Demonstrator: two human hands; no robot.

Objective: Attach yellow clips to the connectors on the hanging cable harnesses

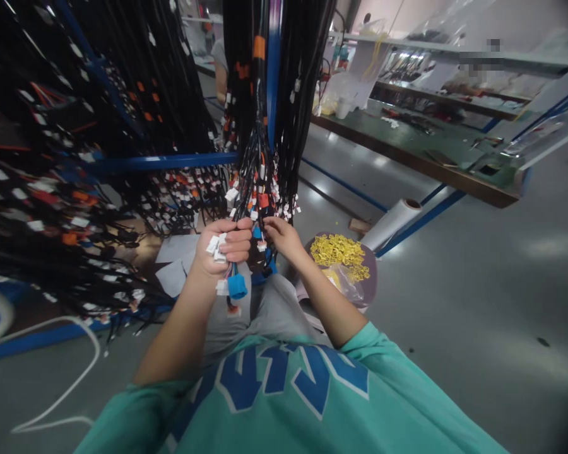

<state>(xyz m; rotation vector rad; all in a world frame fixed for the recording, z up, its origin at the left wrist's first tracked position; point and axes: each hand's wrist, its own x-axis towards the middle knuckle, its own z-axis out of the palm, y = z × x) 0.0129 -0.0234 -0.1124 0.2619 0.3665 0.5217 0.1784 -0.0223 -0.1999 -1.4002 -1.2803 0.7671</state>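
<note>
My left hand [227,244] is closed round several thin wires, with white connectors [217,247] showing at its palm. Below its fingers hang a blue connector [237,286] and a white one. My right hand [280,234] is beside it, fingertips pinched at the wires near a small blue connector [257,232]; what they hold is too small to make out. Above both hands, a thick black cable bundle [259,88] with an orange band fans out into wires with a red connector [264,200].
Black harnesses [165,75] hang from a blue frame [170,161] at the left. Yellow parts [338,252] fill a round container [370,284] by my right arm. Right of it stand a white roll [390,224] and a workbench [421,151] with tools. A person's arm [221,82] shows behind the cables.
</note>
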